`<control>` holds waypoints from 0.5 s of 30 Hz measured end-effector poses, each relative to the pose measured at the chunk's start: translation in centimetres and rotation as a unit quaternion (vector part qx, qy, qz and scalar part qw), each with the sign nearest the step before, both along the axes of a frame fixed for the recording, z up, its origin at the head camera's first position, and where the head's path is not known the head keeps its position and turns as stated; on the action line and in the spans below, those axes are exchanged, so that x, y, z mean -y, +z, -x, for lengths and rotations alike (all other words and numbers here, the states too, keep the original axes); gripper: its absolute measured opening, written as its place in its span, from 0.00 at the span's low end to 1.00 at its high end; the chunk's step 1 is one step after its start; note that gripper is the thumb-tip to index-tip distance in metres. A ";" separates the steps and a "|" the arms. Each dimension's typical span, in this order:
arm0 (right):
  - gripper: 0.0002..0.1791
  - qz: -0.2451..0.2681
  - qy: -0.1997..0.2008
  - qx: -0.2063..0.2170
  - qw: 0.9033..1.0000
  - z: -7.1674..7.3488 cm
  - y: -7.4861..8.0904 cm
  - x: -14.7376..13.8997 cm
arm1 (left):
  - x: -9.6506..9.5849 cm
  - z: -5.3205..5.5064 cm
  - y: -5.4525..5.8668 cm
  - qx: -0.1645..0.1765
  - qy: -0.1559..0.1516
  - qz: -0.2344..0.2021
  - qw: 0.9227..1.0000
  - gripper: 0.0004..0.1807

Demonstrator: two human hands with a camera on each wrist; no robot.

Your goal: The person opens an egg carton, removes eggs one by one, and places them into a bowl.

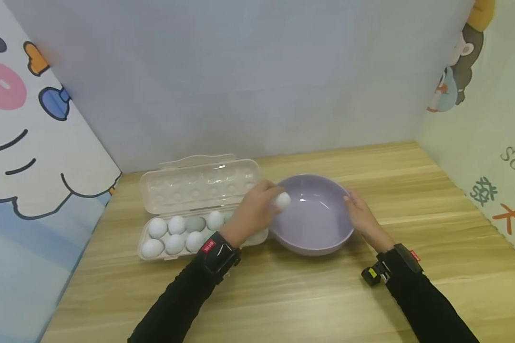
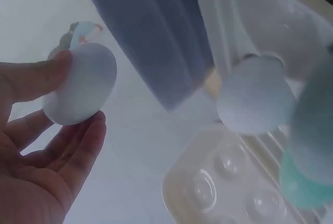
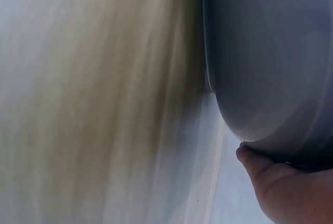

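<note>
wood-grain table (image 1: 292,295) | left: open clear egg carton (image 1: 178,193) | just beside, right: purple bowl (image 1: 312,221)

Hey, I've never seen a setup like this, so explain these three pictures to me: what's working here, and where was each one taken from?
There's no machine at work, just a person using two bare hands. The wide picture is taken from the person's head, looking forward and down. The other two are taken from the wrists, one left and one right, each looking at that hand's work.

On the wooden table are an open egg carton, with white and greenish eggs in it, and beside it a purple bowl. The left hand holds a white egg near the bowl's left edge. The right hand holds the bowl's right edge.
</note>
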State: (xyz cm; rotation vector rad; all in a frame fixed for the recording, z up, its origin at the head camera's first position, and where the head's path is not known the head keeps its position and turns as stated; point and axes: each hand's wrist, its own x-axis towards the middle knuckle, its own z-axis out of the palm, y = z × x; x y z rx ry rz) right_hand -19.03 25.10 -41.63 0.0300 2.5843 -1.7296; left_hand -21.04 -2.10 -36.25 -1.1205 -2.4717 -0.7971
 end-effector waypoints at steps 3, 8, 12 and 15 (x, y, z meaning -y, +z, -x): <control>0.25 -0.005 -0.002 0.001 1.000 0.1 0.0 0.1 | -1.2 0.4 -0.1 0.036 -0.010 0.000 0.999 0.19; 0.25 -0.012 -0.011 0.008 1.000 0.1 0.1 0.1 | -2.9 1.1 -0.2 0.065 -0.013 0.045 0.997 0.20; 0.25 -0.008 -0.014 0.006 1.000 0.2 0.0 0.1 | -4.1 1.8 -0.1 0.040 -0.001 0.114 0.993 0.20; 0.24 -0.004 -0.015 0.002 1.000 0.2 -0.2 0.1 | -4.8 2.2 0.0 0.020 0.012 0.160 0.987 0.18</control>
